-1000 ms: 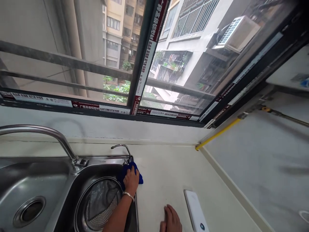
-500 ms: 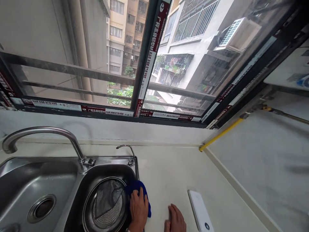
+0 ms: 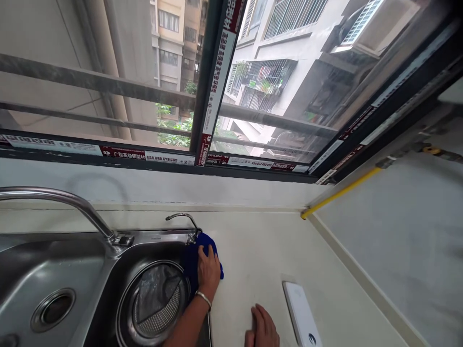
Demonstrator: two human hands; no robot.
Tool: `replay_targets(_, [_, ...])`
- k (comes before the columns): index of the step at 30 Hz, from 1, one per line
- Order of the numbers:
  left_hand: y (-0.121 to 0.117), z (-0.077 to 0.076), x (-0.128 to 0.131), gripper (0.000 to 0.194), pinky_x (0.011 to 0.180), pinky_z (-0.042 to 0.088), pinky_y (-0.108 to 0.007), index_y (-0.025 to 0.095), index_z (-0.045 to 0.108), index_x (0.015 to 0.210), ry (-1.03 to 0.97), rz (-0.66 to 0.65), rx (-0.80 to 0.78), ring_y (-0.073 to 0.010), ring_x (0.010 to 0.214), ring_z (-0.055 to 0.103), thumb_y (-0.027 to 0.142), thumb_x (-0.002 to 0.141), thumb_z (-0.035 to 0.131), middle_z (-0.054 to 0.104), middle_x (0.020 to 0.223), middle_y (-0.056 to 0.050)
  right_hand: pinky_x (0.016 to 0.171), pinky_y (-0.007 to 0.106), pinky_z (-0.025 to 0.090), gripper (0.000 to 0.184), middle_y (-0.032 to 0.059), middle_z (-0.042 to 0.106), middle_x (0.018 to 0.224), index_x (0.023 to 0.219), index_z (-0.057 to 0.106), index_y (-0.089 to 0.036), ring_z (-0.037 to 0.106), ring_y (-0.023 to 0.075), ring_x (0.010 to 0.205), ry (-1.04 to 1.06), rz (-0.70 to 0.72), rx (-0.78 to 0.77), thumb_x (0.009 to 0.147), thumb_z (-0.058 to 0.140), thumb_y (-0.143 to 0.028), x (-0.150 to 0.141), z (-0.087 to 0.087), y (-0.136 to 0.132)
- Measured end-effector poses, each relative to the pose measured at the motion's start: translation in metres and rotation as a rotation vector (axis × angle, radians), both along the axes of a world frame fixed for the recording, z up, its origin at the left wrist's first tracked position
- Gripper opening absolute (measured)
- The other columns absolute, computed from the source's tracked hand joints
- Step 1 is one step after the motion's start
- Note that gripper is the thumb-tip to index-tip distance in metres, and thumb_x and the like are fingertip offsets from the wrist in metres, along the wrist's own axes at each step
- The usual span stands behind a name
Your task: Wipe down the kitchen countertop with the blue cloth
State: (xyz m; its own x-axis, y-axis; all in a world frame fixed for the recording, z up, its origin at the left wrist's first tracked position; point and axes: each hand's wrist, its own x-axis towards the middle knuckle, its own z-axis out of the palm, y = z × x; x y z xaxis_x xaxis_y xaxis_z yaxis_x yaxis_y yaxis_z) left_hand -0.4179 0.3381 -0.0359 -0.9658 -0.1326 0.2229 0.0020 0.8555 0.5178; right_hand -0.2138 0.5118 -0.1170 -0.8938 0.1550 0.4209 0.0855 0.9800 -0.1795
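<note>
My left hand (image 3: 209,272), with a bangle at the wrist, presses a dark blue cloth (image 3: 213,248) against the sink's right rim near the small tap. Part of the cloth hangs over the inside wall of the right basin. On the pale counter (image 3: 246,246) rests my right hand (image 3: 265,327), its fingers loosely bent, thumb apart, nothing held. Below the cloth, in the right basin of the steel sink (image 3: 152,238), stands a round metal strainer (image 3: 162,315) with a grey, shiny sheet-like piece (image 3: 155,289) in it.
A white, long, flat device (image 3: 301,313) lies on the counter to the right. The large tap (image 3: 87,207) arches over the left basin (image 3: 83,274), and a thin small tap (image 3: 183,215) stands at the back corner. A yellow pipe (image 3: 340,193) runs along the right wall.
My left hand has slid the blue cloth away from me along the sink's right rim, up to the small tap's base. The view has shifted slightly; my right hand stays put.
</note>
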Motion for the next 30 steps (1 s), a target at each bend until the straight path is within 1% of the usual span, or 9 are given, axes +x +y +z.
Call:
replay_targets(3, [0.006,0.004,-0.027,0.044,0.100,0.053,-0.038,0.009,0.054,0.137,-0.048,0.025,-0.009,-0.0285,0.117,0.060,0.023,0.100,0.034,0.043,0.136,-0.023,0.090,0.048,0.052,0.052,0.0164,0.055,0.139,0.136,0.050,-0.020,0.057,0.0352,0.122,-0.007,0.004,-0.007,0.084,0.047,-0.023,0.002,0.005,-0.002])
replay_targets(6, [0.010,0.010,-0.043,0.046,0.100,0.053,-0.038,0.008,0.051,0.139,-0.089,0.031,-0.001,-0.0295,0.118,0.059,0.023,0.100,0.031,0.041,0.138,-0.025,0.089,0.048,0.052,0.051,0.0168,0.055,0.139,0.136,0.049,-0.019,0.056,0.0351,0.123,-0.001,0.008,-0.006,0.086,0.046,-0.023,0.002,0.012,-0.006])
replay_targets(9, [0.005,0.017,-0.046,0.048,0.101,0.052,-0.038,0.008,0.048,0.142,-0.124,0.009,0.022,-0.0301,0.120,0.058,0.024,0.099,0.033,0.038,0.141,-0.025,0.088,0.047,0.051,0.049,0.0164,0.056,0.139,0.136,0.048,-0.020,0.056,0.0342,0.123,0.000,-0.003,0.007,0.088,0.045,-0.024,0.001,0.017,-0.009])
replay_targets(13, [-0.009,0.025,-0.039,0.049,0.099,0.054,-0.038,0.012,0.048,0.142,-0.165,-0.072,0.054,-0.0300,0.119,0.059,0.026,0.096,0.045,0.037,0.144,-0.022,0.090,0.046,0.051,0.047,0.0168,0.057,0.137,0.134,0.050,-0.019,0.056,0.0337,0.122,0.031,0.011,0.012,0.087,0.045,-0.023,-0.002,0.016,-0.009])
replay_targets(17, [-0.021,0.028,-0.016,0.049,0.093,0.056,-0.038,0.017,0.051,0.140,-0.202,-0.107,0.066,-0.0279,0.110,0.063,0.026,0.092,0.050,0.043,0.138,-0.019,0.091,0.046,0.050,0.046,0.0170,0.058,0.135,0.131,0.052,-0.018,0.056,0.0337,0.121,0.045,0.003,-0.008,0.086,0.045,-0.023,-0.006,0.013,-0.008])
replay_targets(22, [-0.027,0.024,0.044,0.047,0.093,0.056,-0.039,0.018,0.053,0.139,-0.211,-0.127,0.040,-0.0265,0.106,0.064,0.020,0.093,0.046,0.046,0.135,-0.017,0.094,0.045,0.048,0.047,0.0166,0.058,0.134,0.132,0.051,-0.017,0.055,0.0325,0.122,0.059,0.001,-0.015,0.086,0.044,-0.022,-0.009,0.015,-0.012])
replay_targets(26, [-0.025,0.003,0.088,0.044,0.097,0.054,-0.039,0.015,0.054,0.137,-0.077,-0.083,0.032,-0.0263,0.110,0.061,0.022,0.096,0.042,0.050,0.130,-0.017,0.095,0.045,0.047,0.045,0.0164,0.057,0.134,0.131,0.051,-0.016,0.055,0.0318,0.122,0.056,-0.007,-0.041,0.087,0.043,-0.023,-0.009,0.022,-0.018])
replay_targets(28, [-0.021,-0.012,0.097,0.044,0.097,0.054,-0.040,0.013,0.053,0.138,0.006,-0.037,0.027,-0.0275,0.115,0.059,0.023,0.097,0.041,0.048,0.136,-0.019,0.094,0.044,0.048,0.045,0.0164,0.056,0.135,0.131,0.051,-0.016,0.055,0.0316,0.122,0.049,-0.011,-0.057,0.088,0.042,-0.023,-0.009,0.025,-0.019])
replay_targets(30, [-0.015,-0.024,0.097,0.046,0.101,0.052,-0.043,0.011,0.051,0.140,0.035,-0.025,0.002,-0.0311,0.128,0.052,0.024,0.096,0.042,0.043,0.145,-0.021,0.093,0.044,0.048,0.045,0.0162,0.056,0.135,0.131,0.051,-0.017,0.055,0.0316,0.122,0.050,-0.012,-0.066,0.088,0.042,-0.022,-0.009,0.027,-0.020])
